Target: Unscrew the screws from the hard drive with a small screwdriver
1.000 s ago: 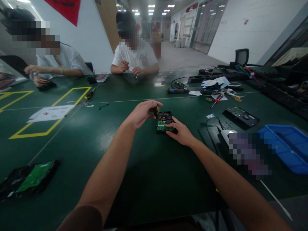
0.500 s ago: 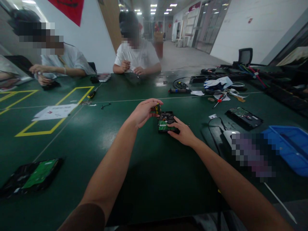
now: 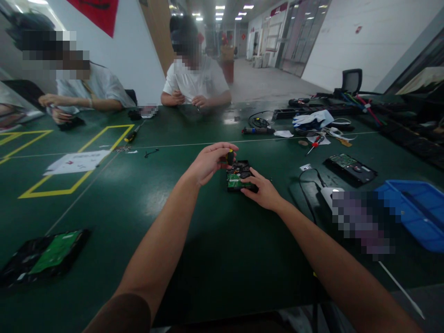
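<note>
In the middle of the green table lies a hard drive (image 3: pixel 234 181), its green circuit board facing up. My left hand (image 3: pixel 212 163) is closed around the yellow and black handle of a screwdriver (image 3: pixel 230 156), held upright over the drive's far left corner. The screwdriver's tip is too hidden to make out. From the right, my right hand (image 3: pixel 262 189) grips the drive's near right edge, with fingers resting on the board and thumb at its side.
Other hard drives lie at the near left (image 3: pixel 52 254) and right (image 3: pixel 350 168). A blue tray (image 3: pixel 416 217) stands far right, with a cable (image 3: pixel 307 185) nearby. A red screwdriver (image 3: pixel 315 144), gloves (image 3: pixel 312 119) and an electric screwdriver (image 3: pixel 257 131) lie farther back. Two people sit across the table.
The screwdriver handle has turned in my left fingers, showing more black now. My right hand and the hard drive keep their place; the whole view has shifted slightly.
</note>
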`<state>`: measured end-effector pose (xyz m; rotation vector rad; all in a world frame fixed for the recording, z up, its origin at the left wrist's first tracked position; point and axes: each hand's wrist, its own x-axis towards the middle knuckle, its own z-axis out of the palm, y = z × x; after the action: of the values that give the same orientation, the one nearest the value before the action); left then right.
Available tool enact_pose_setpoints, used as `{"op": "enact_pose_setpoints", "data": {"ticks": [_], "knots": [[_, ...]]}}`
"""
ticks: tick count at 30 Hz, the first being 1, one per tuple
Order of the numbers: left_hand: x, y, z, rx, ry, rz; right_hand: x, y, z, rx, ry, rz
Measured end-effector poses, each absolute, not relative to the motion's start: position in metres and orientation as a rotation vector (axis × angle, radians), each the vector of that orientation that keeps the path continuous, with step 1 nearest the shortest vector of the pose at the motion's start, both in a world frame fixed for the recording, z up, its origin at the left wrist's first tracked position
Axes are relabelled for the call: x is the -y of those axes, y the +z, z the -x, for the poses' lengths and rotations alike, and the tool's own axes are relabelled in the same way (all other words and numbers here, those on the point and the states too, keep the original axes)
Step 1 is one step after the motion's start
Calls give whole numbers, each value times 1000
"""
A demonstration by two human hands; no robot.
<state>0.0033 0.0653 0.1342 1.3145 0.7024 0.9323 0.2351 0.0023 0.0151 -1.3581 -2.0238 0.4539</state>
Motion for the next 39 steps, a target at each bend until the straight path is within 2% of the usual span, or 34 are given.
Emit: {"op": "enact_pose_setpoints", "data": {"ticks": [18,39], "knots": [[-67,132,-1,-742,1128,-1385,-2,17,-234,2031,461,1366],[-65,134,-1,-683,1097,-1407,-1,15,-235,2030,448,1378]]}}
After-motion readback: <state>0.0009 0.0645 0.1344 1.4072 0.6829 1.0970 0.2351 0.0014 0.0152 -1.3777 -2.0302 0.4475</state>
